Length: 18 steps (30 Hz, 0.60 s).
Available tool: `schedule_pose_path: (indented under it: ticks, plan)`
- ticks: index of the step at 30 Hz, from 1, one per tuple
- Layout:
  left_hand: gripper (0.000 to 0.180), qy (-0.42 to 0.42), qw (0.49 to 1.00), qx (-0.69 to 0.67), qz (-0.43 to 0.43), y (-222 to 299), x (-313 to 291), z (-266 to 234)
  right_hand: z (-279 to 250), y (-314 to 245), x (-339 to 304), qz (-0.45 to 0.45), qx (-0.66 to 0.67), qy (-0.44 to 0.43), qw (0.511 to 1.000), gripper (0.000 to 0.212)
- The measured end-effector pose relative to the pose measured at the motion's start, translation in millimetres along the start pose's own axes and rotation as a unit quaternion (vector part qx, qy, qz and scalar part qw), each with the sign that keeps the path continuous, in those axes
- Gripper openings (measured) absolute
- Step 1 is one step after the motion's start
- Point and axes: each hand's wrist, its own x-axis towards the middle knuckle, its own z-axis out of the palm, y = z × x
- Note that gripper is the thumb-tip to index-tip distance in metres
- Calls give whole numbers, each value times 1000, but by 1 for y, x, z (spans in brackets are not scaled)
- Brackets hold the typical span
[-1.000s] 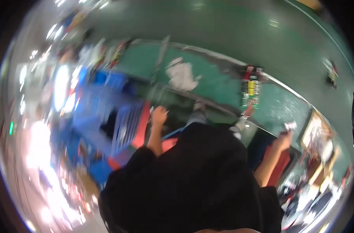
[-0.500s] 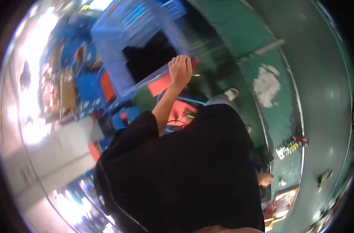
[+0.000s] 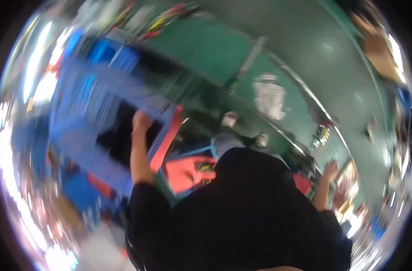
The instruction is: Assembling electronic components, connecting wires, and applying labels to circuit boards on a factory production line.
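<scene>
Blue crate (image 3: pixel 77 135), slatted, mouth toward me, off to my left. Black material (image 3: pixel 117 137) inside, dark enough that I cannot make out what it is. My left hand (image 3: pixel 142 122) is over the crate's opening, in front of the black, forearm crossing the near edge. Blur on the fingers: cannot tell whether they are closed on anything, or whether they touch the crate or the black material.

Red strip (image 3: pixel 168 140) along the crate's side facing my legs. Just right of it, a red surface (image 3: pixel 176 169) with a blue edge, a small yellow-and-black piece (image 3: pixel 205 167) lying on it.

My right hand (image 3: pixel 331 170) is well apart from the crate, held out on my right, near a pale, cluttered tray (image 3: pixel 349 178) in view. Its grip also blurred; cannot tell.

Below: green floor (image 3: pixel 206 45), white patch (image 3: pixel 269 97) ahead of my shoes (image 3: pixel 230 119). A small multicoloured object (image 3: pixel 321 136) lies by the floor's pale line.
</scene>
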Motion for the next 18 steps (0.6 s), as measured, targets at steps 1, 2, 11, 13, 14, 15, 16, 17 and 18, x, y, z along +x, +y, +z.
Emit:
schedule_pose_path:
  ticks: [1,2,11,13,14,15,16,17,18]
  plan:
    - [42,266,902,251,227,13,58,-35,-108,78,-8,-107,-383,-20,917,33]
    - [41,382,819,324,282,8,74,-48,-159,218,11,-220,-701,51,676,29]
    - [49,-98,961,160,204,1,86,-35,-105,293,-102,-331,-884,239,227,39]
    - [43,-12,973,105,205,17,81,-37,-108,272,-126,-351,-878,287,155,37]
    - [41,27,976,74,203,22,79,-38,-113,266,-138,-360,-857,321,183,37]
    - [41,51,976,68,202,17,74,-38,-123,261,-150,-359,-838,354,211,36]
    - [41,75,975,61,201,15,73,-39,-130,246,-163,-347,-830,367,236,36]
    - [44,59,990,22,124,20,72,-36,-138,229,-171,-329,-825,379,261,36]
    - [44,54,992,29,110,13,68,-33,-144,219,-176,-313,-816,407,267,35]
